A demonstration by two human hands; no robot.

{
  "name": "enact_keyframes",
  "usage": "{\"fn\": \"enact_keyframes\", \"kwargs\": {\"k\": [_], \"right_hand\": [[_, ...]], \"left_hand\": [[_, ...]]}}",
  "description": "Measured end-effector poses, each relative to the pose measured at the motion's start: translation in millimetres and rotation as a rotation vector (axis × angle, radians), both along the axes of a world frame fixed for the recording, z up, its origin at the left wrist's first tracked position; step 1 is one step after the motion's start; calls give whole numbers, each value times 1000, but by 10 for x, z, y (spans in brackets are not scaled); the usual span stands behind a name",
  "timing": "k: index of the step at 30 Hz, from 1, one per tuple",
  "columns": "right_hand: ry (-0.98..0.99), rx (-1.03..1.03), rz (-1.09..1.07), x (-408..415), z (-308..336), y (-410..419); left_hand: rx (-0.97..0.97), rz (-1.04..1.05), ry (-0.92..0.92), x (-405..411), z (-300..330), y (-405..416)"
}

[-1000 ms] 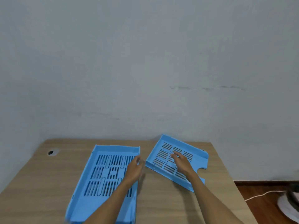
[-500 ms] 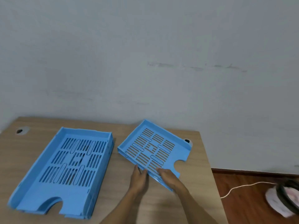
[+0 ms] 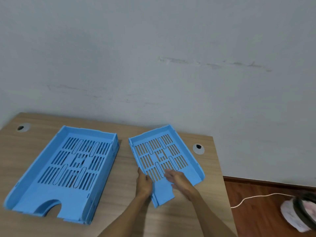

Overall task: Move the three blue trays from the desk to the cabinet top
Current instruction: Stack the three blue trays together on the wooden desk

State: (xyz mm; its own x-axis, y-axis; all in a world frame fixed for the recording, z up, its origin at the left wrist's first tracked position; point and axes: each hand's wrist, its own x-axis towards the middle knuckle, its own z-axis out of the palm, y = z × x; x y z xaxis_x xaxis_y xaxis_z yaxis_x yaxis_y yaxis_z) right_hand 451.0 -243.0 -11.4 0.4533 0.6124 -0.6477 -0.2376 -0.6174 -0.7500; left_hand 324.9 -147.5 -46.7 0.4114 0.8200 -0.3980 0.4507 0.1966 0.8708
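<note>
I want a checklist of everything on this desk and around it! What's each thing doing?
Surface: wooden desk, two round cable holes.
Job's things: left blue tray lies flat, apparently stacked on another; right blue tray sits askew at the desk's right side.
Clutter: nothing seen.
Grippers: left hand grips the right tray's near-left edge; right hand rests flat on its floor.
Cables: white cord across the floor.
Surroundings: pale scuffed wall, reddish wood floor, blurry white-and-dark object at right.
</note>
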Motion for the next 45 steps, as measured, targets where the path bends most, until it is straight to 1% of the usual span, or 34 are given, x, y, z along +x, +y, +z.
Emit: {"fn": "enact_keyframes", "kwargs": {"k": [3, 5, 7, 11, 16, 18, 21, 24, 28, 33, 36, 38, 42, 45], "right_hand": [[-235, 102, -103, 258, -25, -52], [-311, 155, -180, 403, -28, -79], [-373, 172, -212, 494, -26, -110], [-416, 156, -238, 527, -96, -243], [-473, 145, -198, 366, -263, -444], [-471, 107, -209, 288, -342, -516], [-425, 26, -282, 106, -383, -631], [-372, 20, -357, -52, -413, -732], [-368, 44, -362, -54, -390, -785], [-323, 29, -370, 40, -205, -747], [-317, 43, -393, 69, -72, -678], [-323, 50, -412, 48, 46, -605], [-324, 106, -414, -102, 367, -391], [-247, 158, -447, -309, 641, -181]], "left_hand": [[10, -78, 27, -81, -102, 140], [26, -135, 53, -130, -115, 251], [34, -174, 62, -162, -103, 353], [43, -216, 63, -224, -78, 460], [37, -215, 18, -331, -158, 440], [14, -223, -4, -378, -203, 422], [3, -197, -22, -434, -248, 362], [-5, -152, -30, -437, -240, 293], [-21, -164, -48, -429, -109, 241], [-42, -200, -110, -429, 158, 332], [-67, -226, -166, -440, 470, 371], [-57, -235, -167, -478, 680, 391], [-12, -179, -133, -634, 928, 580], [28, -145, -130, -847, 1040, 786]]}}
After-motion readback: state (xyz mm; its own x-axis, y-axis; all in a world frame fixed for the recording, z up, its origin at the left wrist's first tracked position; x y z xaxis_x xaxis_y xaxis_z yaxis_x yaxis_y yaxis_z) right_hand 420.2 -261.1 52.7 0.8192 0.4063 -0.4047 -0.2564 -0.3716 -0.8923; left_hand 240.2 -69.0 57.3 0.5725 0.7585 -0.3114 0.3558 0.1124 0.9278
